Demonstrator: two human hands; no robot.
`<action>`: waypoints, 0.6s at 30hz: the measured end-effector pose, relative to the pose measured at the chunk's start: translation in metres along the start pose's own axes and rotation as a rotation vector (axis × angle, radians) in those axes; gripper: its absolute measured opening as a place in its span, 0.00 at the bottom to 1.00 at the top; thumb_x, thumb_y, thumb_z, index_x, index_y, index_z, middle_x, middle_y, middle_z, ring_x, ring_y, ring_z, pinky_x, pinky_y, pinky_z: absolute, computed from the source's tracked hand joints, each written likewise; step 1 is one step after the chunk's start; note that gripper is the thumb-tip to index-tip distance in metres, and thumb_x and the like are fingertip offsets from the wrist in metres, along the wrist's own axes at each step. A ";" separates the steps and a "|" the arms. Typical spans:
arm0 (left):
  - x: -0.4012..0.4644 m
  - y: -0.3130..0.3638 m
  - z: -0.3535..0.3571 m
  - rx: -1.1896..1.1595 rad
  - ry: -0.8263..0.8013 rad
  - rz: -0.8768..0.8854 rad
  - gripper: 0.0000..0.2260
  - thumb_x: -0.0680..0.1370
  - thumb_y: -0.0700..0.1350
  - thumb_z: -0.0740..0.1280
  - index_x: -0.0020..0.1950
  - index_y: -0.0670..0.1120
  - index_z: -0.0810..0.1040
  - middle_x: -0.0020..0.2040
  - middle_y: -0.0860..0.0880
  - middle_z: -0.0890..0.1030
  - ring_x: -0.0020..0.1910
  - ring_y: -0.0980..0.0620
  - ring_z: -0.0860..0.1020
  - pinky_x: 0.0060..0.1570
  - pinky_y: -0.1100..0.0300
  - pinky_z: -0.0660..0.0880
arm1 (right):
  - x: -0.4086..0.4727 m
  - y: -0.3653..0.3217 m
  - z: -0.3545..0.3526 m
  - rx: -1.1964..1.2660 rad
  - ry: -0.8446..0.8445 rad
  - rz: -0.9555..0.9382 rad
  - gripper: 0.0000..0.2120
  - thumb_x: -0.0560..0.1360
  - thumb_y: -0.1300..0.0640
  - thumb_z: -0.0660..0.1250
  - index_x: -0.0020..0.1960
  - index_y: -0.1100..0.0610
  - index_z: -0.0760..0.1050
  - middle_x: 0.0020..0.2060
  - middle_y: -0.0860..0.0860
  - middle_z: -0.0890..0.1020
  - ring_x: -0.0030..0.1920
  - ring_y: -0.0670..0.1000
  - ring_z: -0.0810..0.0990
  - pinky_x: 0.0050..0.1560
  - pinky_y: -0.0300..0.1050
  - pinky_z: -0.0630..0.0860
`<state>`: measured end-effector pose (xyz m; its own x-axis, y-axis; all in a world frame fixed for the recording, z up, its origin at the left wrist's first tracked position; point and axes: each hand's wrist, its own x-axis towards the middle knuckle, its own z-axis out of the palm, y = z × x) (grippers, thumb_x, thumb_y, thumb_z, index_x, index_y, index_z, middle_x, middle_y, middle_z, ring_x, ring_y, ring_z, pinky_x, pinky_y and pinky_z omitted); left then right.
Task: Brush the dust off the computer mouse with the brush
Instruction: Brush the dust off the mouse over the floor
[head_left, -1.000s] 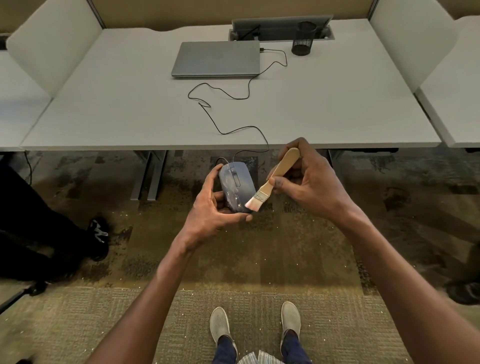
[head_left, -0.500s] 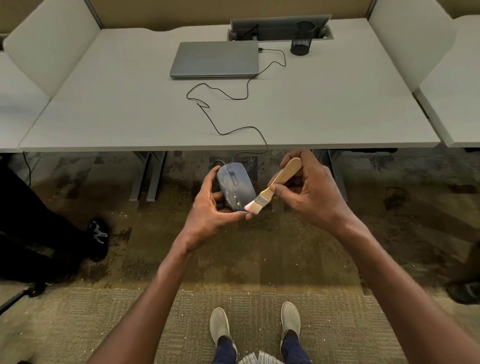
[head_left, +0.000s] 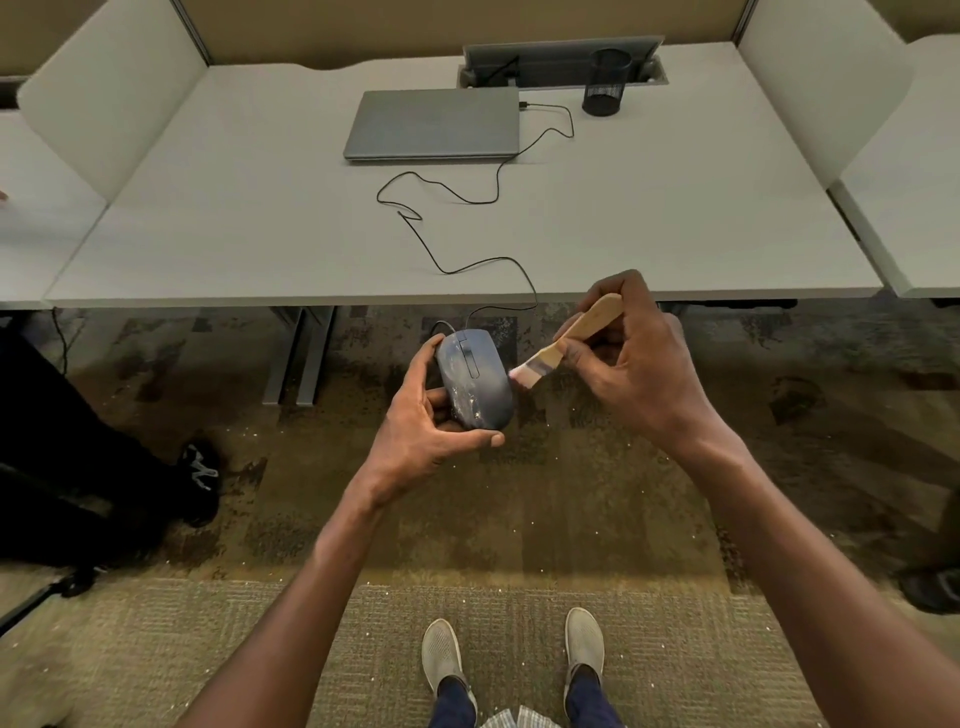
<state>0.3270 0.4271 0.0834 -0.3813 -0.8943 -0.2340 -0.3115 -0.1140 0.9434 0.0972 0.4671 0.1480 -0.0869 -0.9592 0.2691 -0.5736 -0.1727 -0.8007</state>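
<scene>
Grey desk (head_left: 260, 249) ahead, patterned carpet (head_left: 519, 519) below; we stand and clean above the floor
Our left hand (head_left: 421, 431) cradles the dusty mouse (head_left: 475, 382), light and hard, best held by its sides; our right hand (head_left: 639, 364) pinches the brush (head_left: 561, 345), bristles touching the mouse's right edge

Bare forearms, no sleeves, grey slip-on shoes (head_left: 442, 656), dk blue trousers (head_left: 451, 706), plaid shirt hem (head_left: 511, 719)

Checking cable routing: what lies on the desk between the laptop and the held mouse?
Only the mouse's black cable, looping across bare desk from laptop to mouse; head view.
</scene>
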 end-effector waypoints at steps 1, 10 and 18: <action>0.000 0.000 0.000 0.011 -0.006 0.001 0.57 0.62 0.40 0.83 0.81 0.54 0.51 0.69 0.55 0.71 0.57 0.61 0.78 0.65 0.54 0.77 | 0.001 0.000 -0.001 0.006 0.030 -0.004 0.20 0.75 0.63 0.74 0.59 0.55 0.66 0.48 0.51 0.85 0.48 0.47 0.86 0.50 0.44 0.85; -0.002 0.000 0.001 0.022 -0.031 0.004 0.57 0.62 0.38 0.83 0.81 0.55 0.51 0.73 0.50 0.69 0.62 0.56 0.76 0.66 0.47 0.76 | 0.014 -0.006 0.006 -0.070 -0.020 -0.051 0.21 0.76 0.63 0.73 0.64 0.58 0.67 0.46 0.52 0.83 0.45 0.49 0.85 0.48 0.45 0.83; -0.003 -0.001 -0.003 -0.020 -0.040 0.000 0.58 0.61 0.38 0.83 0.81 0.55 0.51 0.75 0.47 0.69 0.64 0.53 0.78 0.63 0.48 0.78 | 0.022 -0.018 0.011 0.021 -0.147 -0.072 0.26 0.76 0.63 0.73 0.68 0.56 0.65 0.47 0.55 0.85 0.48 0.51 0.86 0.51 0.48 0.85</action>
<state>0.3314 0.4285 0.0842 -0.4156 -0.8765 -0.2431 -0.2941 -0.1234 0.9478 0.1150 0.4463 0.1627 0.0750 -0.9663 0.2463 -0.5570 -0.2455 -0.7934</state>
